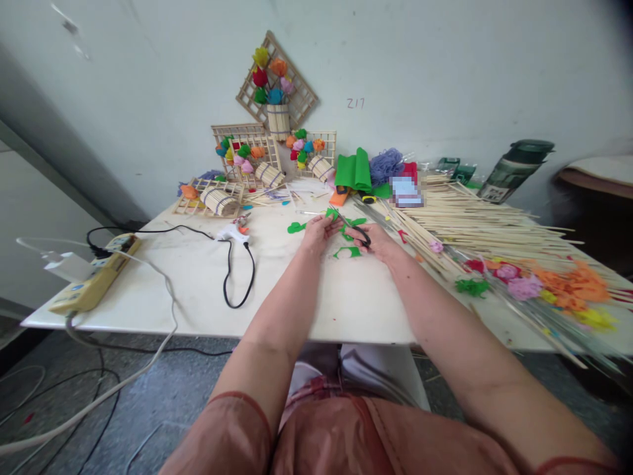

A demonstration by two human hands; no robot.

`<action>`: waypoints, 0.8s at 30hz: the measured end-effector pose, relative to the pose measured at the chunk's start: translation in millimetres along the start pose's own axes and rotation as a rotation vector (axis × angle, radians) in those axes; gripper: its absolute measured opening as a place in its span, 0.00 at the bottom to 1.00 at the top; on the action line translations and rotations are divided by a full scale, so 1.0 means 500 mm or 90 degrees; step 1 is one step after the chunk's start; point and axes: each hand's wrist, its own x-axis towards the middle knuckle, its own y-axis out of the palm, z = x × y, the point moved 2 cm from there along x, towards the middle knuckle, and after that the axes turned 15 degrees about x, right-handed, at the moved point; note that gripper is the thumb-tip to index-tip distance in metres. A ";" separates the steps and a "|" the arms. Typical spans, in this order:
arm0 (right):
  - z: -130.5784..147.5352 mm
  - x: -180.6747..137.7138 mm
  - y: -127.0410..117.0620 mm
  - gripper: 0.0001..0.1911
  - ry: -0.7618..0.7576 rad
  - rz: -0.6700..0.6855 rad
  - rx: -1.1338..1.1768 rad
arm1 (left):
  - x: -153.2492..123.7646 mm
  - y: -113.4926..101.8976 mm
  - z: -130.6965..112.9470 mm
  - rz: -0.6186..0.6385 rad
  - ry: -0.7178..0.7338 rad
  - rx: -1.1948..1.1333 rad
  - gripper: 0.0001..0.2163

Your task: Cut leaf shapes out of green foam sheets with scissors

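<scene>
My left hand (321, 232) pinches a small piece of green crepe paper (331, 214) above the white table. In my right hand (370, 241) is a pair of scissors (363, 235) with black handles, its blades pointing up and left at the green piece. Whether the blades touch the paper I cannot tell. Cut green pieces lie around both hands: a rounded piece (297, 227) to the left and a scrap with a curved cut-out (349, 252) just below. Behind the hands stands a folded green crepe paper sheet (353, 171).
A white glue gun (233, 232) with a black cord lies left, near a yellow power strip (99, 277). Bamboo sticks (465, 211) and colored paper flowers (524, 284) cover the right side. Stick lattices with flowers (270, 86) lean on the wall. A dark bottle (517, 171) stands back right.
</scene>
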 end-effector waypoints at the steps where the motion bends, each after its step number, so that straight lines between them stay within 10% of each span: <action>1: -0.001 0.002 -0.001 0.15 -0.004 0.002 -0.002 | 0.000 0.000 -0.001 -0.001 -0.002 -0.004 0.06; 24: -0.012 0.008 -0.001 0.11 -0.006 -0.006 -0.012 | 0.009 -0.004 0.002 -0.047 -0.008 -0.063 0.05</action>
